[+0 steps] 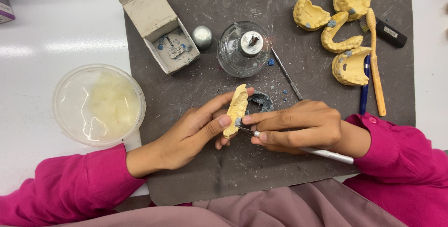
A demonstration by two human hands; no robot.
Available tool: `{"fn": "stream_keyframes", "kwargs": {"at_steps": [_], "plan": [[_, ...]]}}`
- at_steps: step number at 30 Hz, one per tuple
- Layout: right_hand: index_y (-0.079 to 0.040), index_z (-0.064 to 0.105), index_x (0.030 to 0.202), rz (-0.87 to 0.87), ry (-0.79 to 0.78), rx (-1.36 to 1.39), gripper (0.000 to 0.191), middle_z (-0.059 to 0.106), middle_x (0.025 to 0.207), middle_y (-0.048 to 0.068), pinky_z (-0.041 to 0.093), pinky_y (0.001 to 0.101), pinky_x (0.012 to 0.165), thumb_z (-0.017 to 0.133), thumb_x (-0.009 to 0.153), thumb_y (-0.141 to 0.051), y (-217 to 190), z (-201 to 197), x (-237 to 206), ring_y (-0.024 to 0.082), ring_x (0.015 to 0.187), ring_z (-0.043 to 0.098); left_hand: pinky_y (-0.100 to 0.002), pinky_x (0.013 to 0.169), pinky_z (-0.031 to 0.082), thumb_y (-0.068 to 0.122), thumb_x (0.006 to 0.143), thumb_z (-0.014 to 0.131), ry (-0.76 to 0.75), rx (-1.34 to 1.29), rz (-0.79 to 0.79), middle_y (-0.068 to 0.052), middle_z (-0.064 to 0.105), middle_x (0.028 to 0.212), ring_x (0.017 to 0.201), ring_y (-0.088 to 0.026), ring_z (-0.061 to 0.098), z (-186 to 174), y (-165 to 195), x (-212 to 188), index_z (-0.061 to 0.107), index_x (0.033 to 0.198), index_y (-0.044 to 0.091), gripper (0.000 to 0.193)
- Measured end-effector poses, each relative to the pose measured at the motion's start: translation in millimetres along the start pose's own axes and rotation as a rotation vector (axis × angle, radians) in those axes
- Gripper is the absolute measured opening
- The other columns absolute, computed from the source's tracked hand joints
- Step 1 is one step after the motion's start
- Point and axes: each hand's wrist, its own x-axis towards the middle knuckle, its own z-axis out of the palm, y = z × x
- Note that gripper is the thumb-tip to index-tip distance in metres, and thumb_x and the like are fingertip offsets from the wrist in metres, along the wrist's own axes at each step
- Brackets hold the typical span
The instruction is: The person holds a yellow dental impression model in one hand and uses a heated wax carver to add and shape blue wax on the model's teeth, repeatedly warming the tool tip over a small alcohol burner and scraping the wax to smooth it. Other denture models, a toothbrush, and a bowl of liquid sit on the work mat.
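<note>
The left hand (193,131) is holding a pale yellow plaster dental cast (236,109) on edge above the middle of the dark grey rubber mat (224,175), its fingers (219,124) closed on the cast from both sides. The right hand (298,126) is pinching a slim silver metal carving instrument (326,154), fingers wrapped tight on its shaft, and is pressing the tip against the cast's lower edge, where a small dab of blue-grey wax (239,121) is sitting. Judging by that, the waxing of this cast is underway and not finished. Four more yellow plaster casts (336,33) are lying at the mat's far right, some carrying small grey dabs too; whether those are complete I cannot tell. A round glass spirit lamp (243,49) is standing uncapped behind the hands, its silver dome cap (202,36) beside it, next to an open white cardboard box (161,26) of wax bits. A second thin metal tool (285,73) is lying nearby. The mat is looking scratched and speckled with blue crumbs, resting on a white worktop (60,26) beside a clear plastic tub (98,104).
</note>
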Motion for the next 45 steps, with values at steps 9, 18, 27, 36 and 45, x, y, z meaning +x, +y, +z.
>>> {"fn": "stream_keyframes", "kwargs": {"at_steps": [9, 18, 27, 36, 45], "plan": [[-0.002, 0.066, 0.099, 0.06, 0.081, 0.148, 0.022, 0.074, 0.091, 0.014, 0.069, 0.0341, 0.07, 0.083, 0.085, 0.002, 2, -4, -4, 0.034, 0.102, 0.078, -0.027, 0.081, 0.056, 0.028, 0.111, 0.042, -0.034, -0.048, 0.06, -0.005, 0.067, 0.104, 0.094, -0.01, 0.065, 0, 2, -2, 0.027, 0.163, 0.004, 0.059], [-0.002, 0.065, 0.103, 0.008, 0.082, 0.056, 0.025, 0.074, 0.094, 0.015, 0.068, 0.0336, 0.067, 0.083, 0.087, 0.003, 2, 1, -6, 0.037, 0.102, 0.078, -0.025, 0.076, 0.054, 0.026, 0.111, 0.045, -0.031, -0.106, 0.035, -0.008, 0.069, 0.103, 0.091, -0.01, 0.064, 2, -2, 0, 0.031, 0.16, 0.002, 0.056], [0.0, 0.067, 0.105, -0.003, -0.012, 0.036, 0.023, 0.073, 0.105, 0.02, 0.07, 0.0359, 0.077, 0.081, 0.087, 0.006, -3, -8, 1, 0.038, 0.108, 0.076, -0.022, 0.07, 0.049, 0.033, 0.111, 0.044, -0.028, -0.089, 0.019, -0.001, 0.061, 0.094, 0.082, -0.005, 0.057, 1, 1, 0, 0.036, 0.161, 0.004, 0.058], [0.001, 0.069, 0.1, 0.017, 0.0, 0.015, 0.02, 0.074, 0.101, 0.018, 0.07, 0.0355, 0.077, 0.082, 0.087, 0.005, -4, -4, 1, 0.038, 0.11, 0.075, -0.021, 0.068, 0.049, 0.033, 0.109, 0.048, 0.006, -0.07, -0.001, 0.0, 0.061, 0.089, 0.078, -0.005, 0.057, 0, -4, -1, 0.039, 0.16, 0.006, 0.058], [0.003, 0.069, 0.107, 0.017, -0.077, 0.014, 0.02, 0.071, 0.115, 0.027, 0.067, 0.0327, 0.072, 0.078, 0.089, 0.003, -5, -12, 3, 0.035, 0.106, 0.078, -0.021, 0.067, 0.049, 0.034, 0.109, 0.046, 0.002, -0.062, 0.005, 0.001, 0.061, 0.087, 0.076, -0.004, 0.056, -1, -4, -1, 0.038, 0.161, 0.007, 0.059]]}}
